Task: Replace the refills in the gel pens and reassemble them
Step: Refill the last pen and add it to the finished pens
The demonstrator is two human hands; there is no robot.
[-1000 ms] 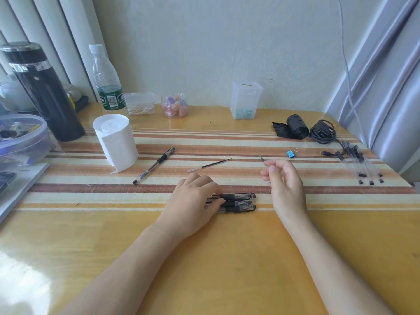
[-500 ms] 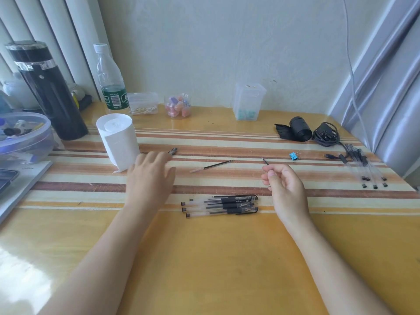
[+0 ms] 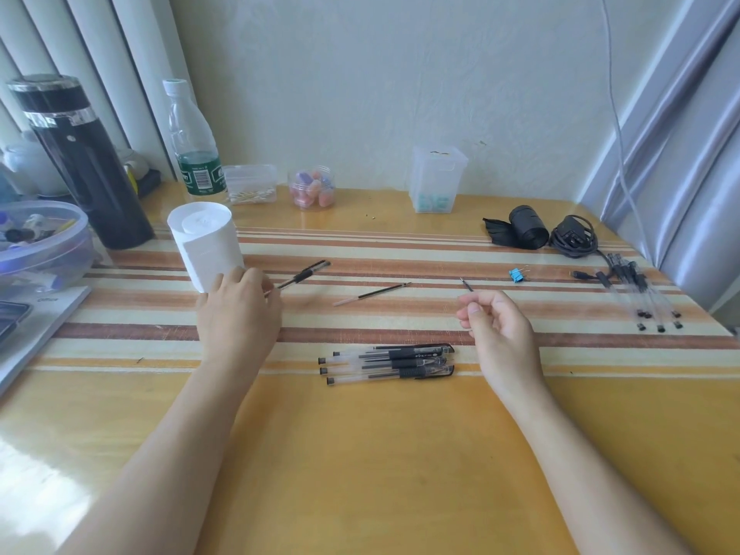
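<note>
Loose pen: blurred, its near end in the left hand, its black grip end slanting away to the right of the fingers.
Left hand: back up, fingers curled round that pen's near end.
Pen bundle: several capped gel pens lying side by side between the two wrists.
Right hand: fingers curled in, thumb against forefinger; I cannot tell whether it pinches anything.
Thin dark piece: just beyond the right fingertips.
Refill: flat on the striped mat, beyond the gap between the hands.
Binder clip: blue, beyond the right hand.
Clear barrels: well right of the right hand.
Tissue roll: upright, just beyond the left hand.
</note>
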